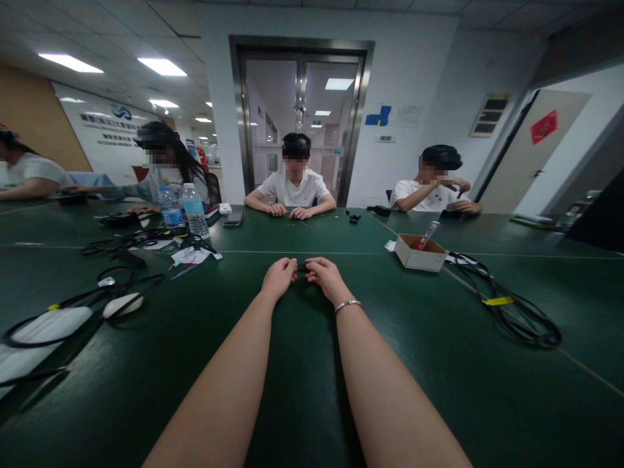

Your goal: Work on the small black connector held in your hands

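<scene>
Single head-worn view, looking forward and down from above and behind the fingers (316, 262), forearms (229, 370) nearest the lens, fingers farther off near centre, wide field taking in green table (302, 364) around them, seated person (296, 190) and glass doors (273, 97) beyond.

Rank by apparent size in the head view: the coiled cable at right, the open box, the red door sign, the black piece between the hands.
1. Coiled cable
2. Open box
3. Red door sign
4. Black piece, partly covered by the left hand and right hand
</scene>
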A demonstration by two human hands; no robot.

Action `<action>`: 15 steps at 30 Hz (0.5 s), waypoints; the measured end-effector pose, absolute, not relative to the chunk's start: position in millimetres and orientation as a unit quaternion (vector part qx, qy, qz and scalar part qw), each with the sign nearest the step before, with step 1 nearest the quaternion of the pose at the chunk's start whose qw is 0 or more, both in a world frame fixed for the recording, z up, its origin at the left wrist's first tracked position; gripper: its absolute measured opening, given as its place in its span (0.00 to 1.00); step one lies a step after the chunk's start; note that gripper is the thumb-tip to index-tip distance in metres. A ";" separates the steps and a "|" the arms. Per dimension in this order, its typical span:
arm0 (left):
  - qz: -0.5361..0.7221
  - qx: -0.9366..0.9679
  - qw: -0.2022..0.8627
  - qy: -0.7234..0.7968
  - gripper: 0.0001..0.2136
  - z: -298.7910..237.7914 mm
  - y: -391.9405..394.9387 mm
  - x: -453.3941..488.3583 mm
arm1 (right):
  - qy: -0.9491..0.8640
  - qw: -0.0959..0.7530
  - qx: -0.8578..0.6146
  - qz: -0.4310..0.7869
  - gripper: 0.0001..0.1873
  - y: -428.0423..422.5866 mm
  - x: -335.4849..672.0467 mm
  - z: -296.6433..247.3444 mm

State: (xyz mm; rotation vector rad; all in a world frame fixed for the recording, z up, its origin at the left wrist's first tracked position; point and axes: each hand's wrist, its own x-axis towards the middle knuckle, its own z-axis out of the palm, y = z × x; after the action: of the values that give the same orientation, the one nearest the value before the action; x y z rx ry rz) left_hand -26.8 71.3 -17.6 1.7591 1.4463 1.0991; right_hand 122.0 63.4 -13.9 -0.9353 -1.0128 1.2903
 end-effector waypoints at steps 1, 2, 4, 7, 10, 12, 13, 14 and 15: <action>0.414 0.664 0.300 0.545 0.18 -17.4 71.0 -26.9 | -0.437 0.586 -0.399 0.553 0.06 63.8 122.3 -14.5; 0.416 0.665 0.298 0.543 0.18 -17.3 70.8 -26.9 | -0.440 0.585 -0.398 0.553 0.06 64.4 122.6 -15.1; 0.420 0.667 0.297 0.540 0.18 -17.6 70.9 -27.0 | -0.445 0.582 -0.397 0.553 0.07 65.5 123.2 -16.3; 0.426 0.667 0.300 0.533 0.18 -18.4 71.5 -27.3 | -0.448 0.579 -0.396 0.554 0.06 66.0 123.4 -16.9; 0.427 0.666 0.305 0.529 0.18 -19.2 72.3 -27.6 | -0.447 0.577 -0.399 0.555 0.05 64.8 122.8 -15.6; 0.426 0.665 0.311 0.529 0.18 -20.3 73.3 -27.8 | -0.449 0.576 -0.400 0.554 0.05 63.7 122.4 -14.3; 0.427 0.664 0.313 0.527 0.18 -21.0 74.0 -27.8 | -0.450 0.575 -0.400 0.554 0.05 63.3 122.1 -13.8; 0.430 0.664 0.315 0.524 0.18 -22.0 74.9 -27.8 | -0.451 0.575 -0.398 0.554 0.05 63.1 121.9 -13.5; 0.434 0.663 0.316 0.521 0.18 -22.9 75.7 -27.9 | -0.452 0.576 -0.397 0.553 0.05 63.0 121.8 -13.2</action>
State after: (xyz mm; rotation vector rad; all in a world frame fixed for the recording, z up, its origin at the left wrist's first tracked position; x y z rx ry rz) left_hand -27.9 75.7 -22.9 1.7465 1.3728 1.1417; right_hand 121.8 63.0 -13.2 -0.9288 -1.0583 1.2957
